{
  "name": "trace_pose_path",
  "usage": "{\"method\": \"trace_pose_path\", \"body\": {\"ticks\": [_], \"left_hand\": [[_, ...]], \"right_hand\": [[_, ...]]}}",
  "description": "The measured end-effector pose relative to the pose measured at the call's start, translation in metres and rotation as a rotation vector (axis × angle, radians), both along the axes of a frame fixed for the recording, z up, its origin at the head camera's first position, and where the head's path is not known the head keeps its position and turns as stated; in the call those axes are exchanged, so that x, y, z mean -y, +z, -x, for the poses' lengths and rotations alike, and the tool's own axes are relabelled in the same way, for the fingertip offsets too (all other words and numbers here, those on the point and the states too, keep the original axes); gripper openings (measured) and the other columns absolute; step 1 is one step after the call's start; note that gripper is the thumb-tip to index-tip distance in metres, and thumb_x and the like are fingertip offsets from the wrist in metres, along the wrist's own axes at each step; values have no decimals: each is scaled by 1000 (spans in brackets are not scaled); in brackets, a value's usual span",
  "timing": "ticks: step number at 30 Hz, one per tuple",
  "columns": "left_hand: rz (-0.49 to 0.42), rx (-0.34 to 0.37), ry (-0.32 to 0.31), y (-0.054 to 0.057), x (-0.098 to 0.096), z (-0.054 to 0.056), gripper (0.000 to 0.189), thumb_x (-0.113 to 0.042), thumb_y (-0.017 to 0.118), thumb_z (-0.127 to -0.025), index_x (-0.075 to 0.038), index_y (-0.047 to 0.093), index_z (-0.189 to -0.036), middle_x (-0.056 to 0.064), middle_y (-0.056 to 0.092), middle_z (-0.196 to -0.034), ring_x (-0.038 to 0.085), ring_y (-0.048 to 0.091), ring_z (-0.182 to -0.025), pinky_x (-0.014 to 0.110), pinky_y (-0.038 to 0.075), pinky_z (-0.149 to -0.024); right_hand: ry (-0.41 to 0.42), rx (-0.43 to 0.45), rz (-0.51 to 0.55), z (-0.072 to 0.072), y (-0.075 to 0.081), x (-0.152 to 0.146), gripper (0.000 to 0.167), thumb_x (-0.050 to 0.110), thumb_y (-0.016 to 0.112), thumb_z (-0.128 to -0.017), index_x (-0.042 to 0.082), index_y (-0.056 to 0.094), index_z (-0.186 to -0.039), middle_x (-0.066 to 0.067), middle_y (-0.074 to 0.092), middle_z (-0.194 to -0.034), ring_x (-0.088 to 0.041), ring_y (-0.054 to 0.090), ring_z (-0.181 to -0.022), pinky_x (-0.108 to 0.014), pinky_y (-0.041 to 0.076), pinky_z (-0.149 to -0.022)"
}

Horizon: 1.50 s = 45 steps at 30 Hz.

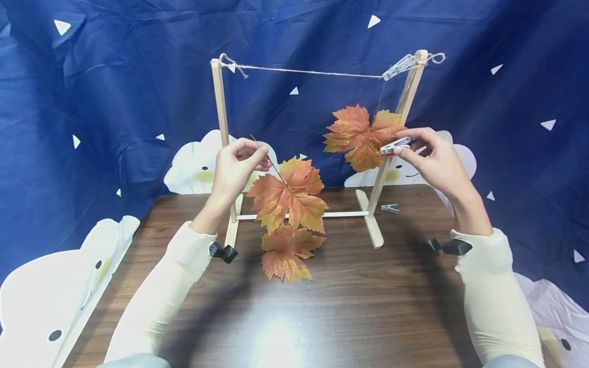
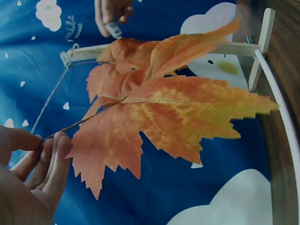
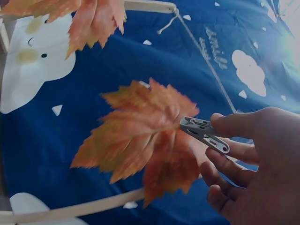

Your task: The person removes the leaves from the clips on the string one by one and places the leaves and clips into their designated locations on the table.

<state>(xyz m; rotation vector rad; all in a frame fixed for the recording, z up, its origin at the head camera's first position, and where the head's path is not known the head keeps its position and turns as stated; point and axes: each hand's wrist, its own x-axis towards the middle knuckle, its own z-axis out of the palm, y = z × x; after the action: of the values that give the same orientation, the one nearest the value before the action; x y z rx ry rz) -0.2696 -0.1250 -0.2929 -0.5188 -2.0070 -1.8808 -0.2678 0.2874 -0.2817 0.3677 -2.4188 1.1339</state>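
My left hand [image 1: 239,166] pinches the thin stem of an orange maple leaf [image 1: 290,194], which spreads out to the right of the fingers. Between thumb and fingers, my right hand [image 1: 434,158] holds a pale grey clothespin [image 1: 394,146]. In the head view, that clothespin overlaps the edge of another orange leaf [image 1: 365,135]; whether they touch I cannot tell. This second leaf hangs by its stem below a clothespin [image 1: 399,67] on the twine [image 1: 303,71], near the right post. A third leaf [image 1: 290,253] lies on the table, partly covered by the held one.
A wooden frame with a left post [image 1: 221,102] and a right post [image 1: 411,89] carries the twine. Its white crossbar [image 1: 345,214] runs low between the feet. Another clothespin [image 1: 390,208] lies on the brown table [image 1: 368,296] by the right foot. Blue cloth [image 1: 138,92] hangs behind.
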Motion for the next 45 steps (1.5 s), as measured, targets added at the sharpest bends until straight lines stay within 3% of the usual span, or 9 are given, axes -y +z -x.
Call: {"method": "trace_pose_path", "body": {"ticks": [11, 17, 25, 30, 36, 39, 43, 45], "left_hand": [[-106, 84, 20, -34, 7, -4, 7, -3, 70, -101, 0, 67, -95, 2, 76, -79, 13, 77, -70, 31, 67, -72], [-180, 132, 37, -52, 11, -5, 6, -1, 69, -100, 0, 67, -94, 4, 76, -77, 14, 77, -67, 33, 67, -71], [-239, 189, 56, -77, 14, -7, 5, 1, 67, -100, 3, 66, -95, 4, 78, -76, 15, 79, -68, 32, 67, -71], [-292, 235, 65, -95, 17, -8, 9, 1, 67, -100, 9, 65, -101, 7, 78, -80, 16, 80, -72, 33, 67, -73], [-344, 286, 93, -112, 18, -9, 6, 2, 66, -100, 2, 65, -94, 8, 77, -79, 19, 81, -72, 34, 67, -75], [-375, 302, 94, -119, 18, -11, 10, 4, 67, -99, -2, 64, -91, 12, 77, -80, 20, 80, -71, 35, 67, -74], [-395, 336, 102, -130, 16, -14, 12, 5, 66, -100, -2, 63, -91, 12, 77, -80, 20, 80, -71, 35, 67, -74], [-403, 359, 107, -136, 16, -15, 11, 5, 65, -100, -1, 62, -91, 11, 76, -79, 20, 80, -71, 34, 67, -75]], "right_hand": [[54, 138, -1, 1, -55, -28, 34, 15, 78, -98, 5, 70, -129, 23, 67, -86, -2, 59, -73, -17, 47, -61], [94, 125, -8, 10, -85, -38, 32, 7, 77, -96, -2, 70, -126, 23, 65, -91, 1, 59, -69, -15, 46, -61], [76, 197, -54, 17, -116, -48, 38, 18, 73, -102, -2, 67, -134, 11, 67, -98, 1, 59, -78, -15, 48, -65], [85, 235, -52, 24, -134, -53, 32, 17, 70, -104, -4, 68, -128, 2, 68, -89, 0, 60, -73, -17, 51, -64], [79, 341, 7, 30, -153, -60, 37, 14, 66, -105, -12, 61, -131, -4, 68, -94, 4, 62, -73, -18, 55, -65], [73, 394, 46, 32, -163, -64, 38, 13, 67, -104, -13, 58, -131, 0, 70, -93, 2, 62, -72, -21, 53, -60], [51, 421, 26, 38, -178, -70, 39, 14, 74, -99, -11, 62, -127, 3, 72, -86, -3, 60, -66, -25, 49, -55], [43, 426, -14, 41, -186, -73, 40, 16, 76, -98, -10, 64, -126, -4, 74, -88, -6, 62, -66, -25, 50, -56]]}}
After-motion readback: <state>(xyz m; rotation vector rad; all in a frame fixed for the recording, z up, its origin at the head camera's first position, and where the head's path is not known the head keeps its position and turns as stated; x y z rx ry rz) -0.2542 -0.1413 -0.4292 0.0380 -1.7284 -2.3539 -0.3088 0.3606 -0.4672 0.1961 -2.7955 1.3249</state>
